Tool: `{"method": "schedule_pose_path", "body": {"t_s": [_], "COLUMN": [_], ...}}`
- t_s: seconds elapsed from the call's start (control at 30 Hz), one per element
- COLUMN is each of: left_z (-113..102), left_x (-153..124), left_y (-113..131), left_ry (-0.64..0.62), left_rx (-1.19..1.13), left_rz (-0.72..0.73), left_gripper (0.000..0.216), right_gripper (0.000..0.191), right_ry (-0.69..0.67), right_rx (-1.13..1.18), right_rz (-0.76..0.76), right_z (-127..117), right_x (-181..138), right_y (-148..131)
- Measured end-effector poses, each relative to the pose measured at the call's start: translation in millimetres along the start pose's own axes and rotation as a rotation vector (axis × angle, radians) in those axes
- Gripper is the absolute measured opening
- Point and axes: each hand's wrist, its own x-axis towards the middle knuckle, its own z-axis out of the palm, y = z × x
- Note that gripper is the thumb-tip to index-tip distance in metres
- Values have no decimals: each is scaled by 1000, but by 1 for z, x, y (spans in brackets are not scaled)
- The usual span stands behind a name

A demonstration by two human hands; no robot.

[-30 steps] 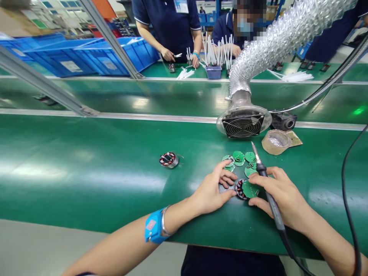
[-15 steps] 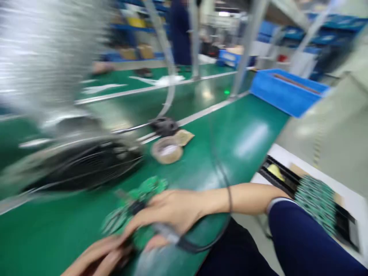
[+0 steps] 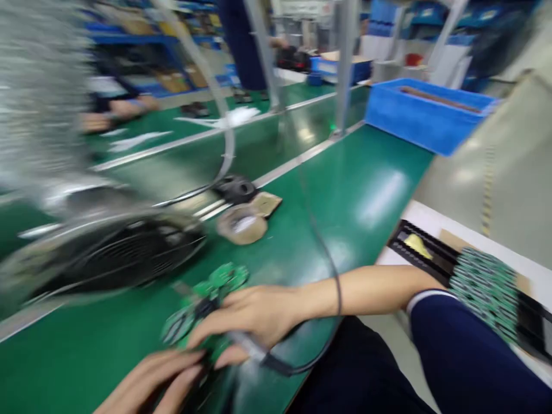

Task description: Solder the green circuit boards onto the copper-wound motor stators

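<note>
My right hand [image 3: 259,316] reaches in over the green bench. Its fingers are closed round the grey handle of what looks like a soldering iron [image 3: 248,344]; a black cable trails from its end and loops over my forearm. The tip is hidden. Beneath and ahead of this hand lie several green circuit boards [image 3: 224,279] with dark parts on them. At the bottom, my left hand [image 3: 157,379] has its fingers bent at the edge of a circuit board [image 3: 218,348], close to the right fingertips. Its thumb side is partly hidden, and motion blurs it.
A fume hood [image 3: 129,247] hangs from a silvery duct [image 3: 43,115] on the left. Behind the boards are a round tan dish [image 3: 242,225] and a black holder [image 3: 235,188]. A blue bin [image 3: 401,118] stands far right. Stacked boards [image 3: 485,290] sit at right. Another person's hands [image 3: 125,109] show across the bench.
The view has shifted slightly, so background things sit further left and higher. Both hands stay at the boards, with the left fingers a little further right. The other person's hands show more clearly.
</note>
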Motion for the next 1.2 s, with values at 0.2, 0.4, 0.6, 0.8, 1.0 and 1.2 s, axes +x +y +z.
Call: {"method": "schedule_pose_path", "body": {"t_s": [0.2, 0.4, 0.6, 0.8, 1.0, 1.2], "left_z": [-23, -17, -15, -14, -14, -16], "left_x": [-29, -23, -25, -26, -26, -20], "left_y": [25, 23, 29, 31, 33, 36], "left_ry": [138, 176, 187, 183, 155, 120], "left_rx": [-1, -137, -230, -296, -365, -316], "left_rz": [-36, -140, -246, -322, -380, -383], "left_gripper": [8, 8, 9, 10, 7, 5], "right_gripper": [39, 47, 39, 30, 21, 25], "right_ry": [214, 245, 412, 307, 101, 199], "right_rx": [158, 109, -8, 33, 150, 142], "right_rz": [-12, 32, -60, 51, 133, 111], "right_z": [-4, -13, -14, -16, -25, -34], "right_x": [-14, -16, -10, 0, 4, -2], "right_y": [1, -6, -20, -26, -25, -17]}}
